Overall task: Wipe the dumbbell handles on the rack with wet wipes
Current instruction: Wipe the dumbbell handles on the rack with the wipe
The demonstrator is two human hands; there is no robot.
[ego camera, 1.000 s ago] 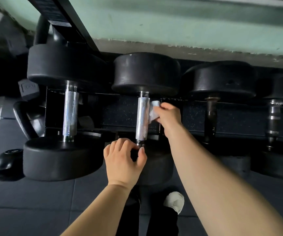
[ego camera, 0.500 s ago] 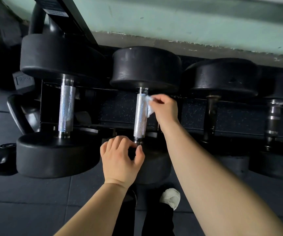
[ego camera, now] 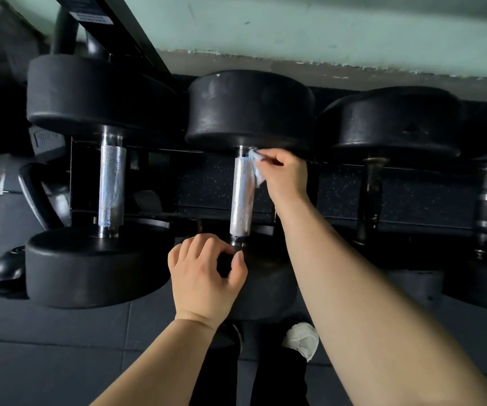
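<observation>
The middle dumbbell (ego camera: 251, 112) lies on the rack (ego camera: 207, 186) with one black head toward the wall (ego camera: 295, 24) and the other toward the person. Its silver handle (ego camera: 242, 197) spans the gap between the two heads, which close it off at both ends. On each side of the handle there is open room. The left dumbbell (ego camera: 101, 98) has its own silver handle well apart, and the dark-handled dumbbell (ego camera: 394, 121) to the right is also apart, though the far heads of all three sit close together.

The right hand (ego camera: 286, 177) reaches in from the right side and pinches a pale wet wipe (ego camera: 256, 168) between thumb and fingers. It presses the wipe against the right side of the handle, at its far end just under the far head. The left hand (ego camera: 204, 273) is at the near end of the same handle, its fingers and thumb curled round the top of the near head. A white shoe (ego camera: 302, 339) stands on the dark floor (ego camera: 46, 361) below.
</observation>
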